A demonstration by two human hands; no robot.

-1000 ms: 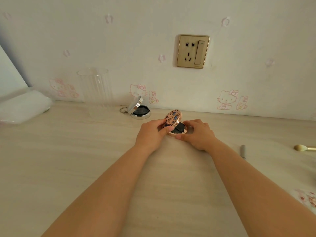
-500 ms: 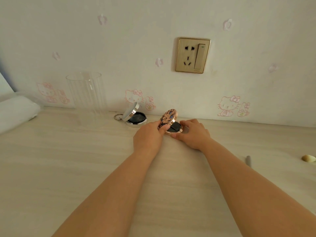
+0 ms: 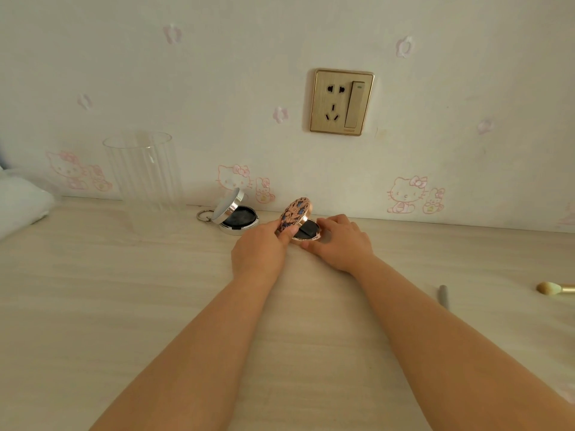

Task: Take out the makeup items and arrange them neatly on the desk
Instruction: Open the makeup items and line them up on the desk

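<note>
A rose-gold patterned compact (image 3: 296, 214) sits open on the pale wooden desk (image 3: 124, 290) near the back wall, its lid raised over a dark pad. My left hand (image 3: 259, 250) pinches the lid's lower edge. My right hand (image 3: 339, 242) curls around the compact's base from the right. A silver compact (image 3: 231, 211) with a key ring stands open just to the left, untouched. A grey pencil (image 3: 444, 296) and a brush with a pale head (image 3: 552, 287) lie on the desk to the right.
A clear ribbed glass cup (image 3: 144, 178) stands at the back left beside the silver compact. White cloth (image 3: 21, 206) lies at the far left edge. A gold wall socket (image 3: 341, 102) is above the compacts.
Both hands have stayed on the patterned compact, which sits a little farther back toward the wall. The lid is raised slightly more. The view has shifted a little.
</note>
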